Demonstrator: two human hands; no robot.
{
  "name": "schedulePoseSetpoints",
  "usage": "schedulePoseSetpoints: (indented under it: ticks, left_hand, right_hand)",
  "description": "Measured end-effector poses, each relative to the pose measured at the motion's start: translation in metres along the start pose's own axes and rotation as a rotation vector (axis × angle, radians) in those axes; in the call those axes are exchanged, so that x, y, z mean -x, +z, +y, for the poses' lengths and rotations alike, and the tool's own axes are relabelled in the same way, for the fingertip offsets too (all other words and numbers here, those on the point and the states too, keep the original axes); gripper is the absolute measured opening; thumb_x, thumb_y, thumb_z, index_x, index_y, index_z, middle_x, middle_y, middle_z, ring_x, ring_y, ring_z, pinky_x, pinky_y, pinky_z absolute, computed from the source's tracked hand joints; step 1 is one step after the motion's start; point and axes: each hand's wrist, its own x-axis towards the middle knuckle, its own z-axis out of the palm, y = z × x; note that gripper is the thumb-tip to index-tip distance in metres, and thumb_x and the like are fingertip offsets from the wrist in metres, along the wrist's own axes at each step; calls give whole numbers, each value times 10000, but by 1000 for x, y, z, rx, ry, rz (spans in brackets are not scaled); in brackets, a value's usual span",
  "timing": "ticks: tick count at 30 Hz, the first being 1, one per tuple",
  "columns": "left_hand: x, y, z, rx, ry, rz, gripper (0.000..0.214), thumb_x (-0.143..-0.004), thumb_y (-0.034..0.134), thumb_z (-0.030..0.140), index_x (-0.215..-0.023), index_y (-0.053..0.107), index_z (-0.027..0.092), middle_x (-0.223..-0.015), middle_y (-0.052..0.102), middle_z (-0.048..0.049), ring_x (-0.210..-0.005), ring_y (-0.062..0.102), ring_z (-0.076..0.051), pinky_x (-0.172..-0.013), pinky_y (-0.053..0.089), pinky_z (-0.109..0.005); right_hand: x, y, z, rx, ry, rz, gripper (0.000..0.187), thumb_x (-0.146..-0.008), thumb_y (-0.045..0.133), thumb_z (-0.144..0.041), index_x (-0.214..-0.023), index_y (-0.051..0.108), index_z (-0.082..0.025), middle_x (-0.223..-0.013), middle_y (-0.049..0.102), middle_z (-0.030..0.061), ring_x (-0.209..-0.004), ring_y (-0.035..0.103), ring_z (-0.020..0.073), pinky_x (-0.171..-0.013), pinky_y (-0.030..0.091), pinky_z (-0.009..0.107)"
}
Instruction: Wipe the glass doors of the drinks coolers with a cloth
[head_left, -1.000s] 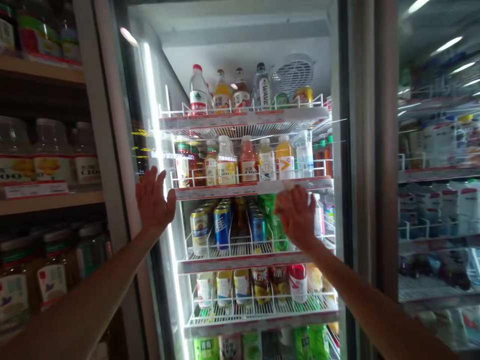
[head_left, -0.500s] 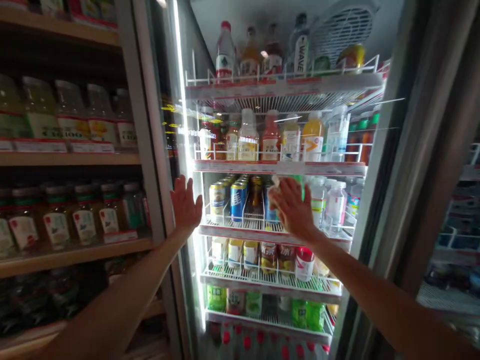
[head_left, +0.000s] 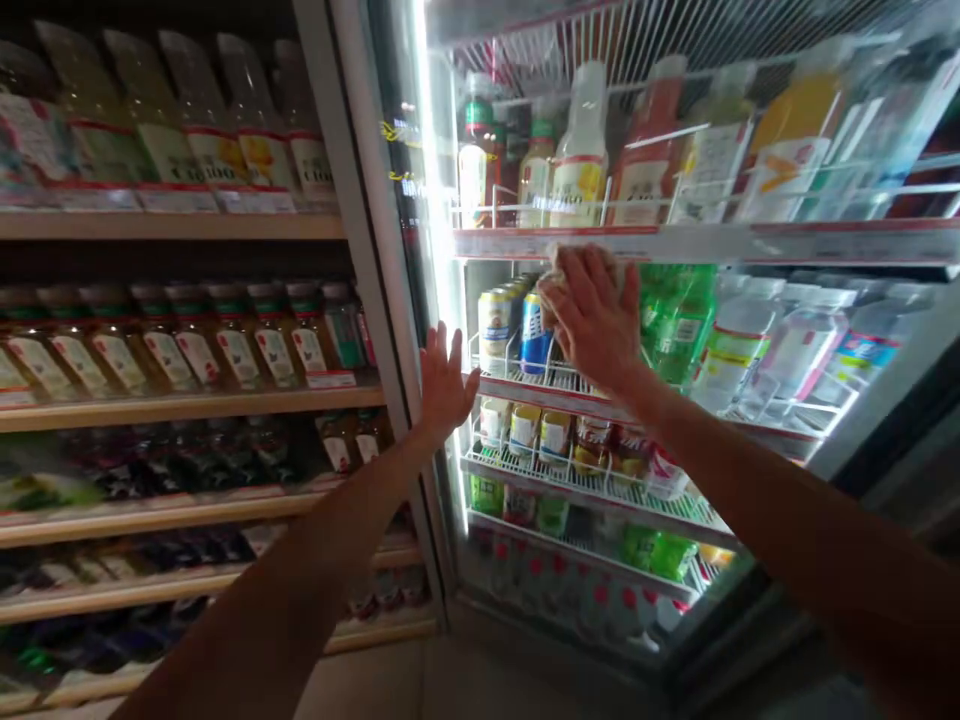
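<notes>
The drinks cooler (head_left: 885, 420) fills the view ahead of both hands, lit from inside, its glass door (head_left: 397, 250) standing edge-on just beside the left hand. To the left of that hand runs a wooden shelving unit (head_left: 180, 405) stocked with rows of bottles (head_left: 195, 345), dim and partly blurred.

Above the right hand is a wire shelf with a white price rail (head_left: 750, 242) carrying tall juice bottles (head_left: 581, 150). Right of that hand stand green bottles (head_left: 675, 320) and, further right, clear water bottles (head_left: 795, 335). Below it are lower wire racks (head_left: 600, 490) with short bottles and jars.

The left hand (head_left: 444, 380) is spread flat, fingers apart and pointing up, palm against the inner edge of the door; it holds nothing.

The right hand (head_left: 596, 315) is reached into the cooler at the level of the can shelf, fingers extended and held loosely together, the back of the hand towards the camera. Something pale shows at its fingertips; whether the hand has hold of it cannot be told. Just left of this hand stand a blue can (head_left: 534, 335) and a pale can (head_left: 495, 325), the blue one touching or nearly touching the fingers.
</notes>
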Motion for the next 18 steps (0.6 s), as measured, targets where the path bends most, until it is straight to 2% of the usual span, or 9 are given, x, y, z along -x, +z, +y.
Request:
schedulePoseSetpoints:
  ticks: [2, 4, 6, 7, 9, 12, 14, 16, 18]
  left_hand:
    - [2, 0, -4, 8, 41, 3, 651, -918, 349, 441, -1465, 71, 223, -1547, 46, -111, -1421, -6, -259, -1131, 102, -529]
    - [6, 1, -9, 31, 87, 4, 668, -910, 377, 437, -1464, 70, 227, -1547, 47, -110, -1421, -9, -261, -1131, 96, -532]
    - [13, 2, -14, 73, 135, -1, 672, -901, 401, 428, -1462, 91, 226, -1546, 63, -111, -1421, 1, -267, -1130, 97, -534]
    - [16, 2, -16, 97, 154, -7, 670, -896, 410, 426, -1460, 108, 224, -1545, 72, -112, -1421, 7, -272, -1129, 98, -537]
    - [23, 1, -19, 149, 186, -20, 647, -888, 422, 428, -1447, 166, 229, -1542, 99, -109, -1420, 26, -283, -1126, 98, -546]
    - [27, -7, -17, 246, 247, -41, 576, -894, 411, 422, -1415, 239, 246, -1524, 183, -99, -1415, 102, -279, -1127, 127, -535]
    - [26, -14, -14, 340, 317, -64, 535, -912, 376, 400, -1405, 237, 246, -1499, 247, -99, -1397, 190, -253, -1125, 193, -493]
    - [25, -17, -13, 439, 360, -88, 511, -928, 340, 383, -1401, 218, 235, -1462, 306, -106, -1366, 269, -227, -1110, 260, -447]
    - [29, -16, -12, 522, 349, -104, 486, -940, 305, 372, -1395, 205, 232, -1418, 362, -102, -1337, 321, -207, -1097, 295, -415]
  right_hand:
    - [28, 19, -24, -8, -74, -54, 453, -894, 411, -223, -1347, 398, -232, -1512, 248, 52, -1426, 46, 231, -1135, -29, 572]
    - [70, 37, -51, -15, -211, -141, 460, -885, 405, -173, -1341, 400, -238, -1501, 280, 23, -1426, 32, 186, -1157, -33, 528]
    - [104, 48, -70, -34, -342, -227, 470, -874, 411, -142, -1336, 402, -229, -1476, 335, 8, -1423, 46, 149, -1171, -18, 491]
    - [112, 49, -74, -40, -378, -253, 478, -871, 416, -138, -1340, 394, -230, -1464, 359, 4, -1421, 59, 137, -1173, -12, 482]
    - [103, 46, -75, -23, -328, -243, 500, -882, 408, -157, -1369, 348, -254, -1457, 370, 0, -1419, 82, 137, -1168, -13, 496]
    - [52, 40, -69, 44, 10, -97, 502, -922, 340, -239, -1417, 260, -272, -1497, 284, 38, -1421, 88, 199, -1132, -50, 573]
    - [24, 46, -73, 49, 145, -38, 486, -941, 282, -292, -1425, 258, -261, -1506, 260, 54, -1420, 100, 210, -1132, -53, 566]
    - [19, 61, -88, 16, 167, -61, 472, -950, 237, -308, -1414, 291, -241, -1491, 299, 52, -1414, 143, 191, -1149, -32, 535]
    - [34, 79, -111, -28, 171, -110, 459, -952, 215, -295, -1385, 346, -213, -1464, 356, 46, -1404, 185, 168, -1163, -9, 502]
